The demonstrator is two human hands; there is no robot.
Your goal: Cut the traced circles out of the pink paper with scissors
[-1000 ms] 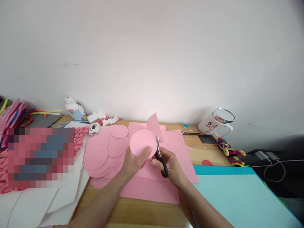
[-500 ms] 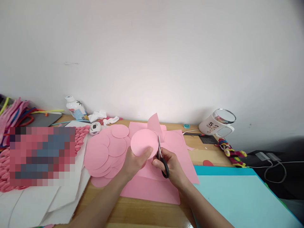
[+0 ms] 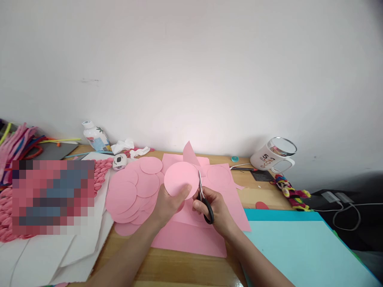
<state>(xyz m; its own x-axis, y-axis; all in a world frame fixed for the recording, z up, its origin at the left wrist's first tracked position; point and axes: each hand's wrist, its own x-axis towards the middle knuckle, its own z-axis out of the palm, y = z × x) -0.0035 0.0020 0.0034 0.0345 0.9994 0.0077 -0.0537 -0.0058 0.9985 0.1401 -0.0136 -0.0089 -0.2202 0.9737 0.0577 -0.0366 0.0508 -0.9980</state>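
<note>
Between the thumb and fingers of my left hand (image 3: 172,201) is a round pink paper piece (image 3: 181,177). A pointed pink offcut (image 3: 191,154) stands up behind its upper right edge. My right hand (image 3: 214,203) grips black-handled scissors (image 3: 207,207), whose blades point away from me along the circle's right edge. The blades look nearly closed. Under both hands lie pink paper sheets (image 3: 197,241), one with a drawn circle (image 3: 219,175) on it. Left of my hands is a pile of cut pink circles (image 3: 121,197).
White mug (image 3: 266,157) and small doll (image 3: 293,193) at the back right; light blue sheets (image 3: 299,251) at the front right. On the left are white boards (image 3: 83,243), pink braided material (image 3: 103,171), a white bottle (image 3: 97,137) and a small white device (image 3: 120,161).
The pointed offcut has tipped to the left and slightly upward. The paper circle and my left hand have shifted a little left; the scissors stay almost in place.
</note>
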